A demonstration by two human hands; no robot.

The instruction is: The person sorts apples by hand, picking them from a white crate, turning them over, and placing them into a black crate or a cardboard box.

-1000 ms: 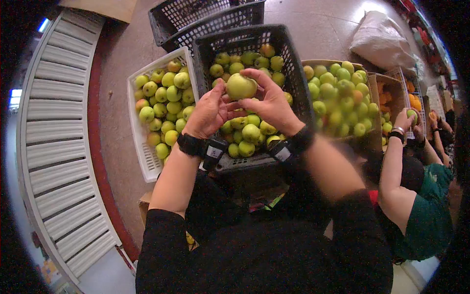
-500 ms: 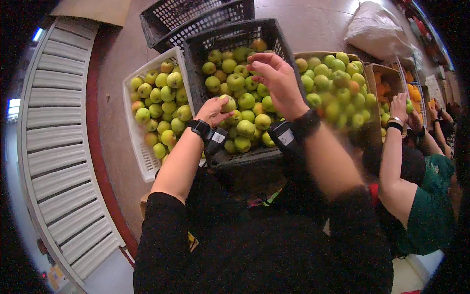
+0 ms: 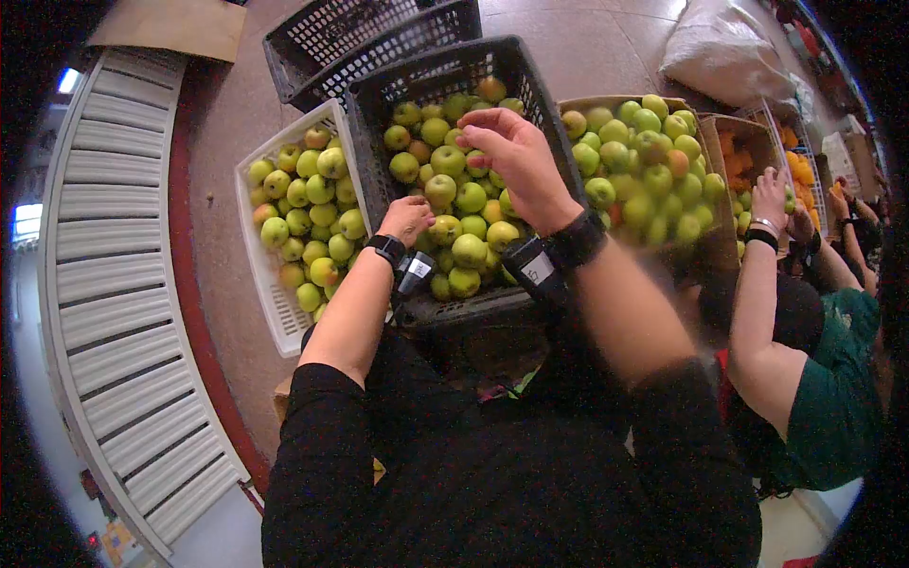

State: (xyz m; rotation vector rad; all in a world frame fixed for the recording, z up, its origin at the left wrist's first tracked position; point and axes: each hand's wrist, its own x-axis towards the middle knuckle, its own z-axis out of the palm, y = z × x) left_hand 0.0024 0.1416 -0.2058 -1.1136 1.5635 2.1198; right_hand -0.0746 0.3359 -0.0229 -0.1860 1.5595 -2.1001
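Observation:
My left hand (image 3: 406, 218) hangs over the left side of the black plastic crate (image 3: 371, 161), beside an apple (image 3: 440, 190). Its fingers look curled; their undersides are hidden, so I cannot make out anything in them. My right hand (image 3: 523, 163) is raised above the same crate, fingers bent and thumb apart, with nothing between them. Green and yellowish apples (image 3: 470, 251), some with a red blush, fill much of this crate. More apples (image 3: 324, 189) lie in the white plastic crate (image 3: 276, 310) at its left.
At right stands a cardboard box (image 3: 696, 118) of apples, partly blurred. Beyond it a person's hand (image 3: 772, 199) is over another box. Another black crate (image 3: 312, 33) stands behind; a white sack (image 3: 724, 52) lies back right. A slatted roller conveyor (image 3: 123, 284) runs along the left.
My left hand has drawn back leftward from an apple, and its fingers have curled. My right hand stays raised over the crate with little change. The view has shifted slightly.

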